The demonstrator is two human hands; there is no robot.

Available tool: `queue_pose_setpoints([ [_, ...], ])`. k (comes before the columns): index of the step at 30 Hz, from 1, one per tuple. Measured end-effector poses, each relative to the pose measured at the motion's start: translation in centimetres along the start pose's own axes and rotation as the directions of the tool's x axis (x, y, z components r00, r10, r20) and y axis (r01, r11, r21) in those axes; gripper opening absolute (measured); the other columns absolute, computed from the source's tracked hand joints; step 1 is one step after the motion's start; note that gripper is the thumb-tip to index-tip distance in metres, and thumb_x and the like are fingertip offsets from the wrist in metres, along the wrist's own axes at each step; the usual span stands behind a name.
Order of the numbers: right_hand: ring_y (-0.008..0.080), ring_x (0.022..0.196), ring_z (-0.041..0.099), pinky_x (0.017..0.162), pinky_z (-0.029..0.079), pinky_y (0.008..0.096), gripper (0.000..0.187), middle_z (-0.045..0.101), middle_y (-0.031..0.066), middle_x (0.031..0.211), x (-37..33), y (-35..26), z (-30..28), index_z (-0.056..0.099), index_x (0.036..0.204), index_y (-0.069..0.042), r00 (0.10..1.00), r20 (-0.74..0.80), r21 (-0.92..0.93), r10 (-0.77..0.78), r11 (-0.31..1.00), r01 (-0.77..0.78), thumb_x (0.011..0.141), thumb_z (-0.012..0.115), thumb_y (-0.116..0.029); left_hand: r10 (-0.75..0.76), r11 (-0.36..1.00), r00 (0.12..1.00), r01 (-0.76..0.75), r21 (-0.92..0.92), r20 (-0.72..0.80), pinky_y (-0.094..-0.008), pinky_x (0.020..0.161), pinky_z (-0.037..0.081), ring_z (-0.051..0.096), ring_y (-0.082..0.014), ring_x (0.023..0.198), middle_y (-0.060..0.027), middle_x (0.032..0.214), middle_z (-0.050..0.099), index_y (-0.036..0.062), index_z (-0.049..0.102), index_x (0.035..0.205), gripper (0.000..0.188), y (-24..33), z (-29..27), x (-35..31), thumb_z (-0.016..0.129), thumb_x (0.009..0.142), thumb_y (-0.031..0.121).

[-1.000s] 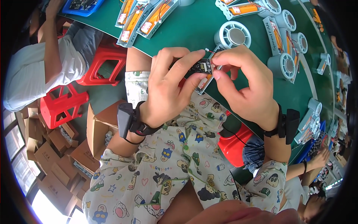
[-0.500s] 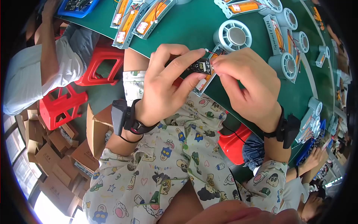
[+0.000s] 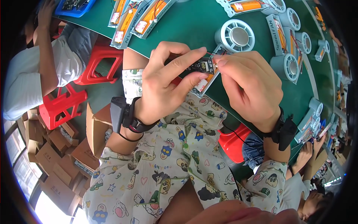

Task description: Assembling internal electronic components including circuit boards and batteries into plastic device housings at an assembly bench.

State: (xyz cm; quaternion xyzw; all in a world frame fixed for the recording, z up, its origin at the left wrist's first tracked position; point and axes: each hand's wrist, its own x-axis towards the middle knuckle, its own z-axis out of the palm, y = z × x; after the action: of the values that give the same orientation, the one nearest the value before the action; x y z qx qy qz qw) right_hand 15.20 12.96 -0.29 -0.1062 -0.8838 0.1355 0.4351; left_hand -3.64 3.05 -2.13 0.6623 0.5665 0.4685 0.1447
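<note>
Two red stools, smooth moulded plastic with cut-out sides, stand to my left near brown cardboard boxes. Three slim fan bodies lie on the green table, open side up, presumably so their orange batteries can be reached. My left hand clamps a flat, glossy black circuit board between thumb and fingers, above the open body of another fan unit, likely to steady it and leave its right end free. My right hand meets it there, thumb and forefinger drawn together beside a tiny pale part; whether they grip that part I cannot tell. Beyond my fingers, the unit's round head has a spoked, pale-blue rim around a smooth, metal-looking disc. Further right, similar pale fans sit clustered, perhaps to save room, their drum-shaped heads beside long, shallow shells.
</note>
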Motion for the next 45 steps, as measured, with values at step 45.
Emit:
queue_pose_setpoints([
  [45, 0.0225, 0.087, 0.072, 0.072, 0.060, 0.0300, 0.021, 0.072, 0.0126, 0.108, 0.7, -0.3, -1.5, 0.072, 0.107, 0.001, 0.934, 0.252, -0.027, 0.254, 0.966, -0.256, 0.087, 0.072, 0.009, 0.264, 0.963, 0.958, -0.256, -0.082, 0.110, -0.0431, 0.096, 0.047, 0.067, -0.0349, 0.113, -0.0177, 0.123, 0.070, -0.0031, 0.068, 0.123, 0.050, -1.0, 0.4, 0.5, 0.081, 0.075, 0.004],
])
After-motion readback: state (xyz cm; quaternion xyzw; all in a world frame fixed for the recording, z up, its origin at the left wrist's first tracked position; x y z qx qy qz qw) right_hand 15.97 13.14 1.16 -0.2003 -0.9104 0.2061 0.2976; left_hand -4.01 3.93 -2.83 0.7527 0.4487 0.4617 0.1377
